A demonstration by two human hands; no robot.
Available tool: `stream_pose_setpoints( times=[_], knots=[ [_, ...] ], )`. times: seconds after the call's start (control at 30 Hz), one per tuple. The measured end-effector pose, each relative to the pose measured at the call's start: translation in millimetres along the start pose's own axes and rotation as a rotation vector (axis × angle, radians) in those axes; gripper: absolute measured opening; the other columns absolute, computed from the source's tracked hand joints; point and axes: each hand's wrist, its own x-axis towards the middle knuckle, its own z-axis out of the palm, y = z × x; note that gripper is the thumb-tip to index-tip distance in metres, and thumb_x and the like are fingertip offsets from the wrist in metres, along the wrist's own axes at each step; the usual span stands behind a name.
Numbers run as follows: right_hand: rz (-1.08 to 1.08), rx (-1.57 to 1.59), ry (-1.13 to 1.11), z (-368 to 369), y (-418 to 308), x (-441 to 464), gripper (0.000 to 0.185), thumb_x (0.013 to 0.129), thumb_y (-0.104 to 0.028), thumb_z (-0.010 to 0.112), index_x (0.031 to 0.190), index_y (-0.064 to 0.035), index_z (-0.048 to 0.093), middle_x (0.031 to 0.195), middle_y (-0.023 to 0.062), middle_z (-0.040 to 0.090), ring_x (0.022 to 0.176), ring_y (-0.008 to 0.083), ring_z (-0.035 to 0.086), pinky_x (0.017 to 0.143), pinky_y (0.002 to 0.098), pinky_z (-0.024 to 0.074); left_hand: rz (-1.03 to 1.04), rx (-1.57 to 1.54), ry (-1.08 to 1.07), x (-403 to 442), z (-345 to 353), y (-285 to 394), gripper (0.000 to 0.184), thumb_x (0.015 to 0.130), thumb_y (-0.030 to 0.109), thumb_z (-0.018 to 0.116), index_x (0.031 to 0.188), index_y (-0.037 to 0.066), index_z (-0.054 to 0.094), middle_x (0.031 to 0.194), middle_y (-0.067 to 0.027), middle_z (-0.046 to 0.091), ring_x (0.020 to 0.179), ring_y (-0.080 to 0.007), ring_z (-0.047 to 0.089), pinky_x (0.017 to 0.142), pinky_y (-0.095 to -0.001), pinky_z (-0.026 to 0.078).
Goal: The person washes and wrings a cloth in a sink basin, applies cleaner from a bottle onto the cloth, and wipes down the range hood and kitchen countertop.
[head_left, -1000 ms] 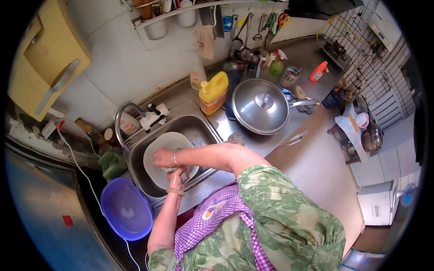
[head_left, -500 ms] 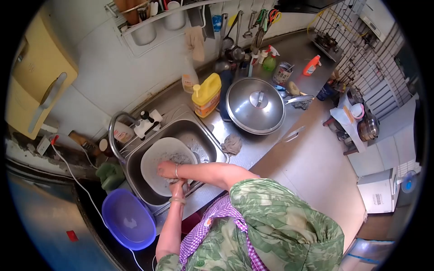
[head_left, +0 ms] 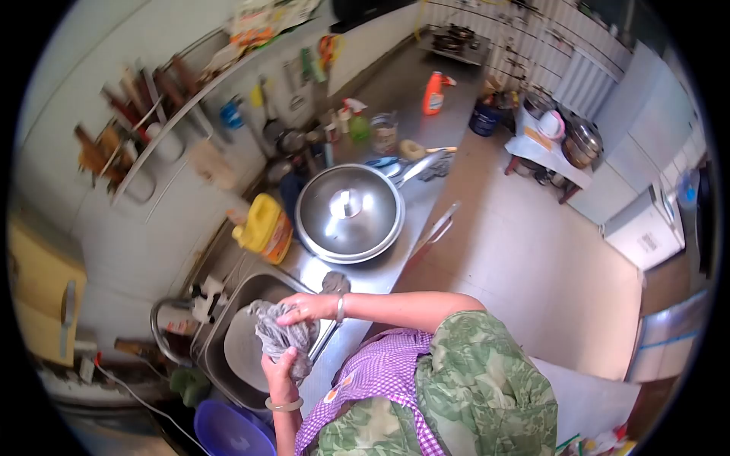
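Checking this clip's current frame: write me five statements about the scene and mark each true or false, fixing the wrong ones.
1. The left hand and right hand both hold the grey cloth. True.
2. The pan is uncovered. False: a lid covers the pan.
3. The yellow jug stands on the counter. True.
4. The bowl in the sink is purple. False: the bowl is white; the purple tub is outside the sink.
5. The orange bottle is nearer the sink than the stove. False: it is nearer the stove.
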Motion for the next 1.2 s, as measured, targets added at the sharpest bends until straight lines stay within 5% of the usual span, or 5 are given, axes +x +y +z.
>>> stream_pose_setpoints(
  times=[0.1,0.47,0.6,1.1,1.2],
  knots=[
    [-0.129,0.231,0.223,-61.9,-21.3,-66.7,0.047,0.095,-0.03,0.064,0.13,-0.0007,0.056,0.119,0.0043,0.064,0.109,0.0118,0.06,0.096,0.028,0.047,-0.146,-0.225,-0.135,29.3,47.5,-3.3,0.051,0.088,0.023,0.059,0.129,-0.004,0.051,0.126,-0.0124,0.059,0.118,-0.0245,0.056,0.105,-0.0385,0.04],
    [-0.545,0.317,1.021,-224.4,-43.6,-369.4,0.039,0.103,-0.031,0.051,0.132,-0.0054,0.056,0.126,0.0018,0.062,0.116,0.011,0.055,0.104,0.0307,0.0414,-0.143,0.084,-0.591,65.0,370.8,-12.1,0.04,0.092,0.009,0.059,0.13,0.0,0.048,0.101,-0.0056,0.059,0.092,-0.0164,0.06,0.082,-0.034,0.052],
    [-0.458,0.106,1.301,-246.2,-50.9,-472.6,0.042,0.103,-0.041,0.048,0.127,-0.0083,0.059,0.117,0.0,0.066,0.106,0.0103,0.062,0.093,0.0312,0.0507,-0.229,-0.053,-0.807,55.1,458.7,-29.5,0.05,0.09,0.002,0.06,0.136,0.0,0.042,0.131,-0.0154,0.056,0.12,-0.0302,0.058,0.1,-0.0453,0.051],
    [-0.702,0.159,1.854,-226.7,-24.9,-641.4,0.056,0.1,-0.05,0.048,0.129,-0.0024,0.058,0.121,0.007,0.065,0.109,0.0184,0.063,0.094,0.0373,0.052,-0.877,0.222,-1.048,140.7,604.5,-190.7,0.053,0.089,0.007,0.061,0.138,0.008,0.041,0.128,-0.0117,0.058,0.115,-0.0273,0.058,0.091,-0.0444,0.049],
    [-0.635,0.091,1.952,-234.6,-28.9,-639.7,0.052,0.099,-0.049,0.052,0.121,-0.0032,0.063,0.111,0.0052,0.068,0.102,0.0153,0.064,0.091,0.0342,0.0513,-0.503,0.518,-1.077,142.9,636.6,-211.7,0.077,0.089,0.014,0.067,0.151,0.004,0.022,0.137,-0.0213,0.05,0.129,-0.0348,0.047,0.105,-0.0446,0.041]
  ],
)
